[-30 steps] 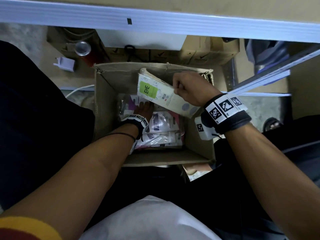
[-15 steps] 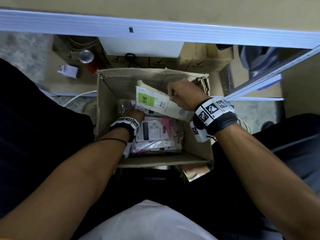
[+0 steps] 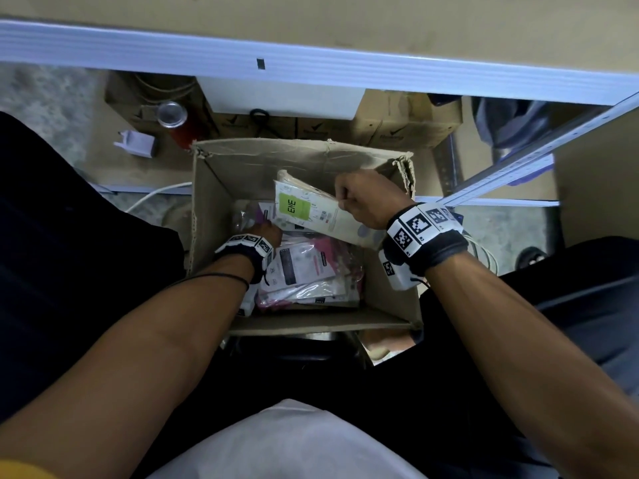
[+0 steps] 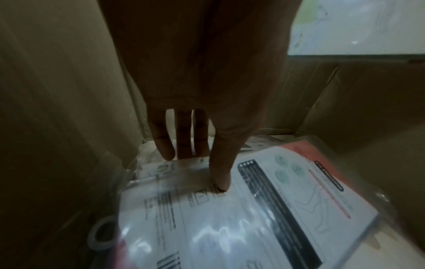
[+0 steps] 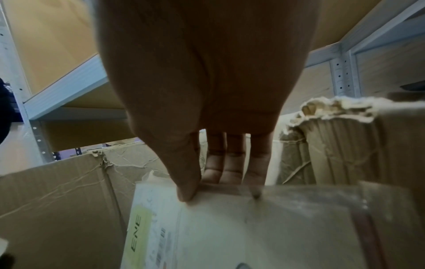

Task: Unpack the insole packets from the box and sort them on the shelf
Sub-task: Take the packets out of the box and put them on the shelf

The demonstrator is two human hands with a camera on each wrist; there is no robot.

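Inside box [image 3: 221,174]: packet [image 3: 311,212] in right grip [image 3: 363,198].

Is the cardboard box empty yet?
No. Clear insole packets still lie in the cardboard box, under the left hand.

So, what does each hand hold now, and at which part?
The right hand pinches the green-label packet at its upper edge, thumb in front. The left hand holds nothing; its straight fingers touch a packet in the box.
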